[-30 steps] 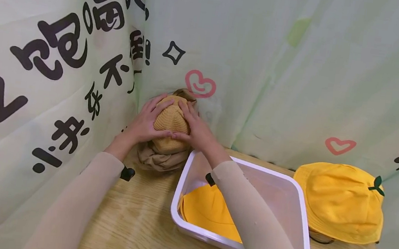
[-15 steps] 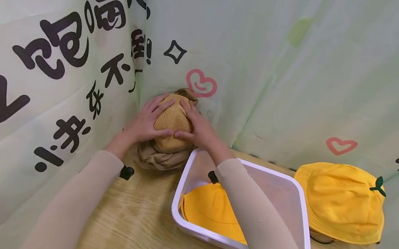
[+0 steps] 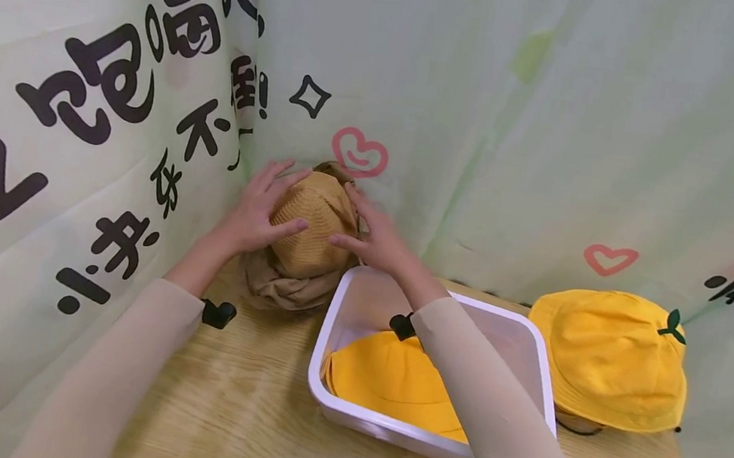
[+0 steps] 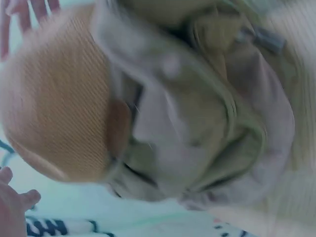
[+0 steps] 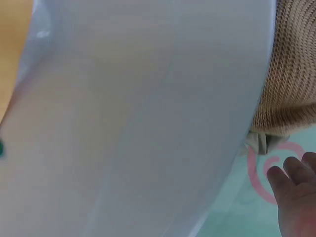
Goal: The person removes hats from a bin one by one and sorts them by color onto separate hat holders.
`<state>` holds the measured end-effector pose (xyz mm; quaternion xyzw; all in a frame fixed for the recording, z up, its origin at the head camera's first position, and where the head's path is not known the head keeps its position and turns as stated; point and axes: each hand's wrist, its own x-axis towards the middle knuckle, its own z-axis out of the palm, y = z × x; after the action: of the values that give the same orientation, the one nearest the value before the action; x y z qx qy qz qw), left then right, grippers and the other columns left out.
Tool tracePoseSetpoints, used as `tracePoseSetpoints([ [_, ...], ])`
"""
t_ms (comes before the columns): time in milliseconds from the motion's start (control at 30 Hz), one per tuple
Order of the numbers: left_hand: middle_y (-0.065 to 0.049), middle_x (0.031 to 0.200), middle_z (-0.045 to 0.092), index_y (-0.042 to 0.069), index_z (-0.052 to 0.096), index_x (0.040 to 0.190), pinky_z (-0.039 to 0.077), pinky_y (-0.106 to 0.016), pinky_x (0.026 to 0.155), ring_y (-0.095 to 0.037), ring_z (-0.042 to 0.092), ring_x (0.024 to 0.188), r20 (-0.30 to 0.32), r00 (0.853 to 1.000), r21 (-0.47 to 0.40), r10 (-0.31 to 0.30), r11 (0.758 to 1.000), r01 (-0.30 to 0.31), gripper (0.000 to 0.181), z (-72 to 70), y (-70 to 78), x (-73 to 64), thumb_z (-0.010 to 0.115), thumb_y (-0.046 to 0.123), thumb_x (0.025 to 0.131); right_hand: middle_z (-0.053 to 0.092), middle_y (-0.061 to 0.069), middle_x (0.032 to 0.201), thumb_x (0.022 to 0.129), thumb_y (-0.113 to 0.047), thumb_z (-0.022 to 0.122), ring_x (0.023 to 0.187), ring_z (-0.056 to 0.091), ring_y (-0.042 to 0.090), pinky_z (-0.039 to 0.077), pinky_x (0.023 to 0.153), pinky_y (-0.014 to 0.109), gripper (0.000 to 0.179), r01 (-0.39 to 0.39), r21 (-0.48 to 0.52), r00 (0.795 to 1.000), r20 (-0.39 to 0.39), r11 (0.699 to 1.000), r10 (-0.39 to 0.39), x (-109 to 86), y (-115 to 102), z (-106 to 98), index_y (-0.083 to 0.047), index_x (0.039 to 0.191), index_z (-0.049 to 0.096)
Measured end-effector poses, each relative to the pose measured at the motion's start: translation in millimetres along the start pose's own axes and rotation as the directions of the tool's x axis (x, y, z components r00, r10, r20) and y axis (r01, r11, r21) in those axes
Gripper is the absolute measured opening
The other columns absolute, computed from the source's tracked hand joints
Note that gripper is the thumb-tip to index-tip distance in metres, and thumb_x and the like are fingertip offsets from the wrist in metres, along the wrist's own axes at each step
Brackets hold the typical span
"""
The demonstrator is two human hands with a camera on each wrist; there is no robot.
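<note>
A tan knitted hat (image 3: 316, 227) sits on top of a khaki cloth bundle (image 3: 288, 288) in the corner by the curtain. The left wrist view shows the ribbed knit dome and the folded khaki fabric (image 4: 197, 113) below it. My left hand (image 3: 260, 209) is at the hat's left side, fingers spread and thumb pointing across its front. On the opposite side is my right hand (image 3: 379, 238), fingers extended near the crown and thumb held apart. In the right wrist view the hat's knit edge (image 5: 291, 74) hangs above my right hand's fingers.
A white plastic tub (image 3: 346, 408) holds a yellow hat (image 3: 390, 383), under my right forearm. Right of it, another yellow hat (image 3: 611, 355) with a green sprout rests on a dark-edged support. Printed curtains (image 3: 425, 77) enclose the wooden table (image 3: 217, 408).
Both hands have loosened and drawn apart from the hat, the left moving left and the right thumb shifting right. The head view has turned slightly to the right.
</note>
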<state>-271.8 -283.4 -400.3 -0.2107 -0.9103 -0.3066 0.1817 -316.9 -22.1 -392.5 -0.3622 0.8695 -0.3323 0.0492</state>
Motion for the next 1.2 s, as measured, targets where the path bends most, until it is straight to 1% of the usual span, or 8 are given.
tracePoseSetpoints([
  [233,-0.016,0.161,0.028,0.022,0.029,0.158,0.017,-0.065,0.116,-0.039,0.020,0.149,0.011,0.992,-0.026,0.122,0.992,-0.122,0.083,-5.7,41.3,-14.1,0.047,0.070,0.092,0.034,0.007,0.161,0.092,-0.038,0.072,0.148,0.032,0.026,0.029,0.119,0.046,0.081,0.045,-0.061,0.994,-0.095,0.997,-0.051,-28.6,4.9,-7.6,-0.018,0.158,0.030],
  [433,-0.012,0.159,0.031,0.022,0.030,0.158,0.027,-0.063,0.114,-0.033,0.026,0.147,0.047,0.991,-0.010,0.124,0.992,-0.124,0.081,-4.5,76.0,-34.7,0.047,0.069,0.093,0.063,0.011,0.126,0.094,-0.024,0.071,0.108,0.063,0.026,0.054,0.092,0.043,0.044,0.065,-0.013,0.987,-0.149,0.998,-0.066,-60.4,13.3,-16.9,-0.008,0.133,0.062],
  [533,-0.013,0.158,0.033,0.022,0.031,0.157,0.027,-0.061,0.115,-0.037,0.028,0.147,0.063,0.987,0.007,0.148,0.989,-0.149,0.080,0.4,89.3,-46.0,0.047,0.068,0.094,0.068,0.010,0.111,0.095,-0.019,0.069,0.097,0.065,0.023,0.058,0.084,0.040,0.028,0.040,0.016,0.993,-0.113,0.999,-0.038,-77.5,17.7,-22.6,-0.006,0.120,0.068],
  [667,-0.014,0.159,0.033,0.024,0.032,0.157,0.026,-0.061,0.116,-0.044,0.026,0.147,0.089,0.982,0.140,0.164,0.975,-0.175,0.081,11.9,104.1,-63.3,0.039,0.073,0.094,0.071,0.006,0.101,0.095,-0.016,0.068,0.089,0.066,0.019,0.058,0.078,0.036,0.024,0.011,0.011,0.999,-0.039,1.000,-0.010,-98.5,25.3,-27.8,-0.006,0.117,0.070],
  [767,-0.016,0.159,0.033,0.023,0.033,0.157,0.025,-0.063,0.115,-0.047,0.025,0.146,0.093,0.985,0.239,0.145,0.957,-0.163,0.084,22.4,115.3,-75.7,0.035,0.076,0.093,0.071,0.003,0.094,0.094,-0.014,0.069,0.083,0.066,0.016,0.058,0.076,0.032,0.023,0.003,-0.024,1.000,0.022,1.000,-0.002,-112.3,32.9,-29.7,-0.005,0.115,0.070],
  [900,-0.018,0.159,0.032,0.023,0.032,0.158,0.025,-0.067,0.113,-0.048,0.024,0.146,0.099,0.991,0.294,0.089,0.949,-0.115,0.086,35.8,128.4,-90.8,0.035,0.078,0.092,0.070,0.000,0.090,0.093,-0.013,0.069,0.080,0.066,0.013,0.057,0.074,0.029,0.021,0.000,-0.075,0.996,0.092,0.997,0.007,-126.4,41.1,-31.0,-0.005,0.113,0.071],
  [1033,-0.016,0.161,0.030,0.025,0.030,0.158,0.025,-0.067,0.113,-0.047,0.022,0.148,0.101,0.992,0.297,0.075,0.950,-0.102,0.086,49.1,138.0,-103.7,0.035,0.078,0.092,0.071,-0.004,0.091,0.094,-0.016,0.069,0.081,0.066,0.012,0.057,0.076,0.030,0.018,-0.050,-0.119,0.984,0.163,0.992,0.069,-137.9,46.4,-31.7,-0.010,0.111,0.072],
  [1200,-0.019,0.159,0.031,0.026,0.027,0.159,0.025,-0.066,0.114,-0.046,0.022,0.148,0.100,0.990,0.289,0.096,0.950,-0.121,0.085,66.8,148.9,-116.8,0.029,0.078,0.093,0.071,-0.003,0.099,0.095,-0.020,0.068,0.088,0.065,0.013,0.057,0.080,0.032,0.020,-0.136,-0.142,0.947,0.272,0.980,0.171,-150.4,54.5,-29.4,-0.013,0.113,0.071],
])
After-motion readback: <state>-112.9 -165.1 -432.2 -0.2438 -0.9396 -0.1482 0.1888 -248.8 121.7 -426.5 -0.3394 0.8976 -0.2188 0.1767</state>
